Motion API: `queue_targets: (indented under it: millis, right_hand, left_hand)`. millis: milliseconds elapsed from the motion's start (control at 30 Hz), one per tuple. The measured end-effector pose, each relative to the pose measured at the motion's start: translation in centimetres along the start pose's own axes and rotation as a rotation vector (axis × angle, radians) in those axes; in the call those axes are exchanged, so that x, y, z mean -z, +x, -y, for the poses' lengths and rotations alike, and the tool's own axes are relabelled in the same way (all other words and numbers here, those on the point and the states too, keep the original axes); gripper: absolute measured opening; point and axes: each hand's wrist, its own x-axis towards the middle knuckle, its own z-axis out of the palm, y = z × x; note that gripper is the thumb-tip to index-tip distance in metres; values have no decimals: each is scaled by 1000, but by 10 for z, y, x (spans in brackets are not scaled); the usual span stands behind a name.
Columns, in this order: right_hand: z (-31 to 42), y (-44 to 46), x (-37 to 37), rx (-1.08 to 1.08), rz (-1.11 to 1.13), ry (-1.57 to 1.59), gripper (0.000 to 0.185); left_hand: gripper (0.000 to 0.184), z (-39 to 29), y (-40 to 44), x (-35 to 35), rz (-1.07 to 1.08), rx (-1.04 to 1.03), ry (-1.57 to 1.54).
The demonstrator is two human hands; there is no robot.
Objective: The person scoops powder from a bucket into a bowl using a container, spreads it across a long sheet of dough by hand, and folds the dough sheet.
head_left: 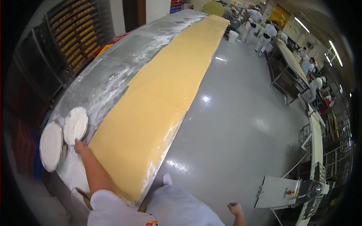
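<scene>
On the long metal table lies a wide sheet of yellow dough, running from near my body to the far end. My left hand reaches to the near rim of a round bowl of white flour-like powder. Its fingers are closed at the rim and partly hidden. Beside that bowl, to the left, stands a second round container with a white top. My right hand hangs away from the table, over the floor, with fingers curled and nothing visible in them.
White dusting covers parts of the metal tabletop. A rack with filled trays stands to the left. At right are a white-panelled machine with a conveyor and another long table. Several people in white work farther back, near a white bucket.
</scene>
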Motion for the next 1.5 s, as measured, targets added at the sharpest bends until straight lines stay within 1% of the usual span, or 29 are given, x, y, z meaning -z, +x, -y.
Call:
queue_targets:
  millis: [33, 133, 200, 233, 300, 333, 400, 433, 500, 567, 600, 633, 700, 733, 767, 800, 833, 867, 900, 967, 1033, 1100, 1167, 1233, 1300, 1333, 1400, 1433, 1500]
  right_hand:
    - [10, 1, 11, -9, 8, 13, 43]
    - [41, 14, 31, 3, 88, -66, 40]
    - [32, 48, 27, 114, 108, 35, 29]
    - [33, 66, 31, 115, 107, 42, 29]
    - [30, 98, 41, 453, 223, -276, 24]
    - [26, 119, 47, 460, 226, -277, 24]
    - [24, 170, 67, 879, 103, -666, 29]
    - [30, 195, 86, 891, 96, -670, 29]
    - [47, 247, 129, 777, 265, -729, 38]
    - [69, 309, 173, 663, 208, -808, 38]
    - [86, 345, 197, 663, 170, -846, 37]
    - [112, 364, 234, 659, 135, -886, 36]
    - [182, 390, 312, 346, 9, -392, 37]
    - [214, 407, 348, 409, -43, -321, 41]
    - [250, 418, 375, 358, -138, -139, 47]
    - [287, 431, 405, 396, -151, -130, 49]
    - [310, 485, 414, 555, -208, -230, 49]
    - [365, 465, 446, 352, -174, -74, 47]
    - [415, 448, 476, 507, -175, -206, 45]
    - [471, 521, 477, 728, -242, -191, 44]
    - [546, 512, 500, 840, -130, -57, 46]
    - [612, 494, 522, 778, 54, 161, 44]
    - [658, 497, 533, 784, 137, 212, 40]
    - [696, 506, 553, 793, 261, 212, 37]
    - [730, 525, 566, 909, 213, 270, 35]
    - [753, 531, 576, 922, 249, 244, 35]
    - [794, 522, 619, 1023, 90, 334, 36]
    - [814, 508, 640, 1010, 102, 337, 36]
    - [871, 469, 692, 1262, -53, 302, 36]
  left_hand:
    - [46, -6, -20, -3, -29, -23, -30]
    - [45, 0, -8, -3, 155, -70, -129]
    - [45, -3, -18, -8, 213, -91, -121]
    - [43, -5, -18, -15, 202, -58, -125]
    - [41, -1, -25, -25, 187, -32, -126]
    - [40, 2, -31, -31, 178, -41, -161]
    - [39, 5, -47, -42, 168, -59, -210]
    - [38, 5, -56, -47, 208, -48, -223]
    - [38, 6, -89, -64, 246, -46, -247]
    - [41, 1, -145, -87, 252, -64, -310]
    - [41, -1, -164, -99, 253, -67, -312]
    - [43, 2, -179, -108, 266, -55, -314]
    - [44, 19, -203, -133, 279, -37, -331]
    - [38, 25, -210, -145, 307, 48, -365]
    - [31, 29, -219, -153, 329, 132, -390]
    - [31, 38, -238, -168, 303, 72, -354]
    - [31, 48, -259, -182, 273, 14, -317]
    - [39, 59, -279, -198, 271, 0, -290]
    - [48, 67, -309, -219, 269, -13, -264]
    - [48, 89, -343, -256, 245, 52, -290]
    - [48, 116, -360, -290, 404, 72, -215]
    - [48, 146, -397, -338, 377, 29, -212]
    - [48, 161, -443, -393, 479, 96, -277]
    - [45, 186, -463, -446, 435, 165, -312]
    - [33, 232, -440, -474, 494, 95, -129]
    - [27, 234, -459, -504, 439, 100, -117]
    - [19, 241, -524, -584, 391, 126, -99]
    - [17, 243, -549, -615, 403, 143, -84]
    - [19, 262, -571, -666, 486, 167, -36]
